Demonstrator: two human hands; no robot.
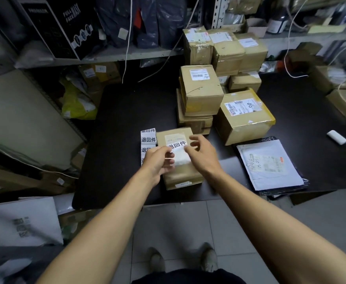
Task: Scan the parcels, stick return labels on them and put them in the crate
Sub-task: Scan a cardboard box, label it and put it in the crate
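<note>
A small brown cardboard parcel (180, 173) lies on the black table (122, 124) near its front edge. A white return label (176, 144) with black characters lies on the parcel's top, over an older shipping label. My left hand (157, 160) pinches the label's lower left corner. My right hand (202, 154) hovers over the label's right side, fingers loosely spread, thumb near the label's edge. A strip of return labels (148, 140) lies on the table just left of the parcel, partly hidden by my left hand.
Stacked brown parcels (200, 93) stand behind, a larger taped box (246, 117) to the right. White mailer bags (270, 167) lie at the front right, beside a small white device (337, 137). Cluttered shelves surround the table. No crate is recognisable.
</note>
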